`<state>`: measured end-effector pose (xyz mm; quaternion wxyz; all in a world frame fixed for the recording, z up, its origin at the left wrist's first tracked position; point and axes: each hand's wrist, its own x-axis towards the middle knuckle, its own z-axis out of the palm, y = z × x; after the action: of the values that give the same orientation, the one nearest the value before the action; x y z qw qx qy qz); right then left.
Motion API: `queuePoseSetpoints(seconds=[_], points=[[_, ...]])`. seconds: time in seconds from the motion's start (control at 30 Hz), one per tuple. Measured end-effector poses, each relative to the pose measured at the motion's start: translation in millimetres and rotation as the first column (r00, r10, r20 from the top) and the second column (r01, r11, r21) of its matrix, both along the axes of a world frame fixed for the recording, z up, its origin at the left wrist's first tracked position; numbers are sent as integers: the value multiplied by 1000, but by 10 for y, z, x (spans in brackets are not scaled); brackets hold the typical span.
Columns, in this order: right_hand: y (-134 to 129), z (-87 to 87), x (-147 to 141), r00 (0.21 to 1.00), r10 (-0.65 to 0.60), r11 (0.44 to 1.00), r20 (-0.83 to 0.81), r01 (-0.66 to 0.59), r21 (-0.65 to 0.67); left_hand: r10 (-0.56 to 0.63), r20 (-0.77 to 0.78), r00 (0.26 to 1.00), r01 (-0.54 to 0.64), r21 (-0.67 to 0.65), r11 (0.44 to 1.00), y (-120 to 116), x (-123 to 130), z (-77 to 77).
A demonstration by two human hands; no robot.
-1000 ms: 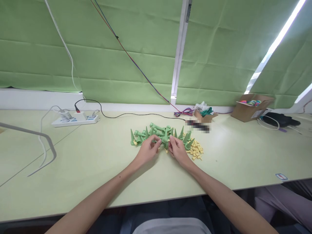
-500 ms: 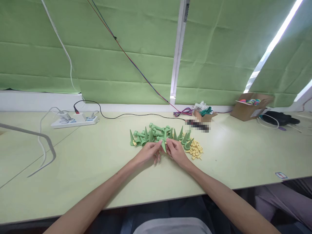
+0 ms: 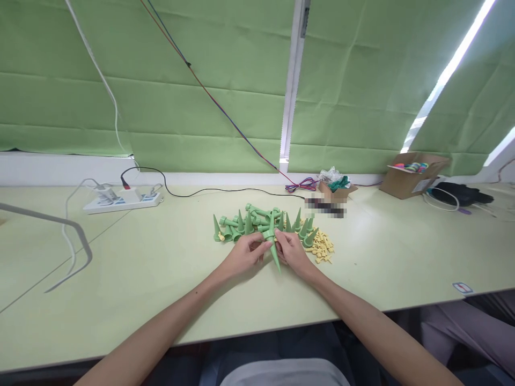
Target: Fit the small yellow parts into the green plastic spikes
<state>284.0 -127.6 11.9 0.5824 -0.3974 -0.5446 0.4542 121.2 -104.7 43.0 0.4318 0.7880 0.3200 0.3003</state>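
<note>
Between both hands is a green plastic watering spike (image 3: 276,256), its point tilted down toward me and its collar at the top. My left hand (image 3: 248,253) pinches it from the left, near the collar. My right hand (image 3: 293,251) has its fingertips closed against the spike's right side; whether a small part is also in them is hidden. Just beyond the hands lies a pile of similar green spikes (image 3: 257,215), some lying down, some standing point up. To the right of my right hand is a heap of small yellow plastic parts (image 3: 323,247).
A white power strip (image 3: 123,201) with plugs sits at the back left, and a black cable (image 3: 209,189) runs along the back. A small open box (image 3: 337,192) and a larger cardboard box (image 3: 412,179) stand at the back right. Another person's leg (image 3: 469,329) shows at lower right.
The held spike has turned and come out lower between the hands, so more of its length and its collar show. My left fingers have shifted their grip; my right hand has barely moved.
</note>
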Motion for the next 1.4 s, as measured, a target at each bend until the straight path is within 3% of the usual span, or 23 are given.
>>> queuePoseSetpoints(seconds=[0.13,0.33,0.53,0.7,0.77,0.9,1.2,1.3,1.4], points=[[4,2,-4,998,32,999,-57,-33,-31,20,-46,999,-8,241,970,33,3,-53],[16,7,7,999,29,999,-23,-29,-30,37,-112,993,28,529,848,73,-31,-114],[23,16,6,1000,29,999,-4,-29,-17,94,-181,979,54,676,735,82,-62,-124],[34,2,-1,999,37,998,-21,-38,-41,162,-231,959,103,821,562,125,-89,-135],[39,2,-6,999,37,998,-28,-38,-48,168,-230,959,110,843,526,130,-88,-135],[43,9,-17,1000,1,1000,-19,-2,-30,178,-194,965,59,818,572,115,-62,-129],[24,29,-18,987,-133,987,92,123,108,237,-92,967,-140,586,798,95,-11,-92],[9,55,-10,984,-137,984,116,122,130,174,-44,984,-140,416,898,84,15,-80],[0,70,-4,983,-145,982,113,129,139,84,24,996,-85,82,993,63,35,-72]])
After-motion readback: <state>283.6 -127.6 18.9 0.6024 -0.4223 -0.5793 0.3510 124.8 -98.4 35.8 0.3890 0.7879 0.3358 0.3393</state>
